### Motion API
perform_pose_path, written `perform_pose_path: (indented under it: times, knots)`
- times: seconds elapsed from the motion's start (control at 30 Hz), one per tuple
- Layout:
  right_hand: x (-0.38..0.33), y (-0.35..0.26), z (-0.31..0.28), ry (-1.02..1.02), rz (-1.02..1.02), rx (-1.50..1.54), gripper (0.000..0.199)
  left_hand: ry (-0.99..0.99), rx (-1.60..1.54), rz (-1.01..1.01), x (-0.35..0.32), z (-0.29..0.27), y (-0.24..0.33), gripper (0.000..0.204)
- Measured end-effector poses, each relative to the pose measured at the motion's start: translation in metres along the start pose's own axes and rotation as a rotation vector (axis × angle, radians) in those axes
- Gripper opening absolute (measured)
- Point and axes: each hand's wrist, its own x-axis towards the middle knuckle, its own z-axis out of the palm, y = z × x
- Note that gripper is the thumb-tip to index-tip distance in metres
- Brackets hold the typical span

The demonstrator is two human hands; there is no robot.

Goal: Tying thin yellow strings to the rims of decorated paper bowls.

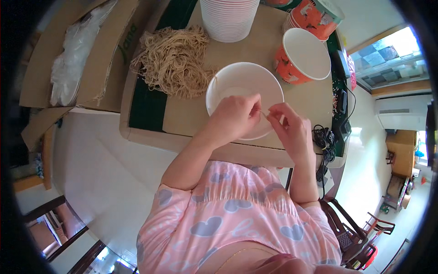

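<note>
Over a white paper bucket (230, 84), my left hand (236, 114) and my right hand (290, 129) meet with fingertips nearly touching. Both are closed in a pinch, and a short bit of thin strand (263, 113) shows between them; it looks like beige string. The bucket stands upright at the table's front edge, its inside partly hidden by my hands. Just behind and left of it lies a tangled heap of beige string (175, 59), and one thread from the heap hangs over the bucket's rim.
Behind stands a tall stack of white buckets (229, 18). Orange-red printed buckets (292, 68) sit at the back right. Black cables (325, 139) lie by the right edge. An open cardboard box (102, 55) with plastic-wrapped contents is left of the table; a dark chair (346, 223) is behind right.
</note>
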Motion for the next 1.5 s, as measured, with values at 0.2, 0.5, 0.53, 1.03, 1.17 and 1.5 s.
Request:
perform_pose_path:
  times: [0.2, 0.5, 0.53, 1.03, 1.17, 1.5]
  knots:
    - [0.037, -0.001, -0.006, -0.184, -0.340, -0.169, 0.017, 0.193, -0.228, 0.001, -0.001, 0.003, -0.005, 0.011]
    - [0.044, 0.016, 0.008, -0.055, 0.065, 0.455, 0.012, 0.074, -0.307, 0.025, 0.003, -0.008, -0.010, 0.014]
    - [0.042, 0.015, 0.010, 0.019, -0.007, 0.430, 0.013, 0.072, -0.309, 0.024, 0.005, -0.007, -0.009, 0.014]
    - [0.018, 0.001, -0.009, 0.132, -0.071, 0.607, 0.013, 0.137, -0.523, -0.015, 0.011, 0.023, 0.015, 0.015]
    - [0.013, 0.000, -0.010, 0.151, -0.067, 0.667, 0.010, 0.067, -0.592, 0.048, 0.008, 0.023, 0.020, 0.011]
    - [0.012, 0.011, -0.039, 0.116, -0.045, 0.736, 0.016, -0.050, -0.193, 0.148, -0.016, 0.024, 0.009, 0.012]
